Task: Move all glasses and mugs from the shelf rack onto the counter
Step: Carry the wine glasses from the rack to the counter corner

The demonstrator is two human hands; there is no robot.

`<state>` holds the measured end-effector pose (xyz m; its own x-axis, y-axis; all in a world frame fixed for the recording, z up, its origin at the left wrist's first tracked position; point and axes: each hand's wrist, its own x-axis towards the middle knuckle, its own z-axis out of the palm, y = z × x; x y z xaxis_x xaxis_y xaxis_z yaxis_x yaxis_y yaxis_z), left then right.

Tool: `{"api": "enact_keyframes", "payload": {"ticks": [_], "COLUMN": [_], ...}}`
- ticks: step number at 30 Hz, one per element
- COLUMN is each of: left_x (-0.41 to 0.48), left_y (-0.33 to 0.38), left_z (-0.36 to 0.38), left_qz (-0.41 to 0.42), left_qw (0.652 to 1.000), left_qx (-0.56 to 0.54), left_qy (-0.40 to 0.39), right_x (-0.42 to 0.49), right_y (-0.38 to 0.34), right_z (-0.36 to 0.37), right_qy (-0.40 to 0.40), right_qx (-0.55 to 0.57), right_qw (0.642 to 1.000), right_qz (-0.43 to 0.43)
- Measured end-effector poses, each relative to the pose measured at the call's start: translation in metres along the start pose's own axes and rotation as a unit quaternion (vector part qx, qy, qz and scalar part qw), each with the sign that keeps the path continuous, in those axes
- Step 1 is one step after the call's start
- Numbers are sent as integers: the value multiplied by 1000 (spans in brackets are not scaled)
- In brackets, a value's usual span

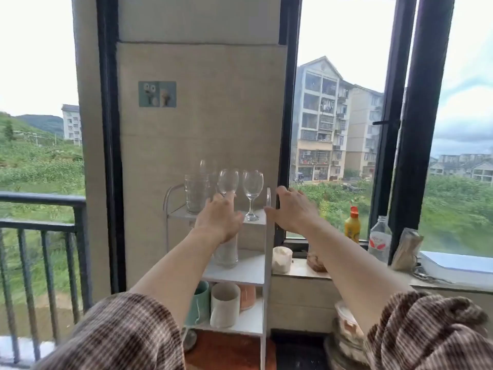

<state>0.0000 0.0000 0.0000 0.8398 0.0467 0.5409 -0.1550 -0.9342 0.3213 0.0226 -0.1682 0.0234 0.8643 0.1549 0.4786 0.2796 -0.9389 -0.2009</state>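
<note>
A white shelf rack [260, 273] stands against the wall. Its top shelf holds two wine glasses [252, 190], a ribbed glass mug [196, 192] and a tall glass behind them. A tall clear glass [226, 253] stands on the middle shelf. On the lower shelf are a green mug [198, 303], a white mug [225, 304] and an orange mug [247, 296]. My left hand [217, 218] reaches toward the left wine glass [228, 180], fingers spread at its stem. My right hand [292, 208] hovers open at the rack's right edge, holding nothing.
The stone counter ledge [298, 271] runs right of the rack under the window. On it stand a white jar [282, 259], an orange-capped yellow bottle [352, 225], a clear water bottle [380, 239] and a white box [458, 265]. A dark railing [40, 225] is at left.
</note>
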Motion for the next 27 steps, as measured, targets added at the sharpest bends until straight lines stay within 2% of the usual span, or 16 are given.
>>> {"api": "enact_keyframes", "payload": {"ticks": [3, 9, 15, 20, 27], "left_x": [26, 78, 111, 122, 116], "left_y": [-6, -30, -50, -59, -63], "left_z": [13, 21, 25, 32, 32], "left_qz": [-7, 5, 12, 40, 87], "left_qw": [998, 993, 993, 994, 981], "left_qx": [-27, -3, 0, -33, -70], "left_qy": [49, 120, 115, 98, 158], "right_x": [33, 82, 109, 118, 107], "right_y": [4, -10, -21, -24, -28], "right_z": [11, 36, 53, 61, 55], "right_qy": [18, 42, 29, 43, 76], "right_qx": [31, 128, 220, 253, 330], "right_qw": [999, 991, 971, 959, 933], "right_qz": [-11, 19, 85, 120, 122]}}
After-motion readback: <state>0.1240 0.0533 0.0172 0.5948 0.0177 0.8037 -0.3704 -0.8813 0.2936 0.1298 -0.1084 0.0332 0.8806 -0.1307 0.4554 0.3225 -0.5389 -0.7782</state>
